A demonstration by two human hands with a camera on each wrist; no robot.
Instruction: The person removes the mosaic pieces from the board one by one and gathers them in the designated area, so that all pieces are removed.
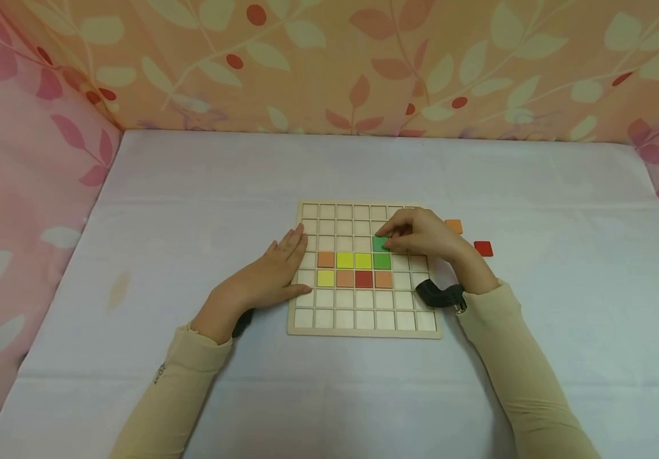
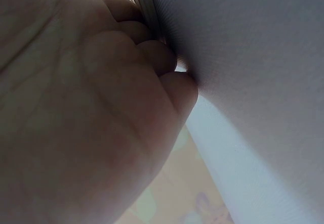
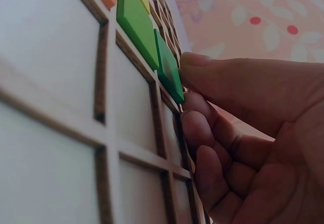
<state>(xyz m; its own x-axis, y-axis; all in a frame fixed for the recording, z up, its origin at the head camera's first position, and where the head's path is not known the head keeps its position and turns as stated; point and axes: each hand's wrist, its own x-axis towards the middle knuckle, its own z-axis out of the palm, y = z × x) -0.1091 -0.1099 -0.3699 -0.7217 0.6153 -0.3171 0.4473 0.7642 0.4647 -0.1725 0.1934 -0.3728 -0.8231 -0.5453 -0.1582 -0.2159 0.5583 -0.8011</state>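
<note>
Two hands at a gridded board [image 1: 364, 333]: left hand [image 1: 263, 278] laid flat on its left edge, fingers extended, grasping nothing. Eight coloured tiles [image 1: 363, 261] fill two partial rows; at the cell just beyond their green one, the right hand [image 1: 428, 236] pinches another green tile [image 1: 380, 244], with loose orange [image 1: 454, 226] and red [image 1: 483, 248] tiles farther right.

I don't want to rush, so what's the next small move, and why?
Probably press the far green tile flat into the grid board: the right hand holds it just beyond the near green tile, and I can't tell whether it's fully seated. The left hand rests on the board's left edge.
</note>
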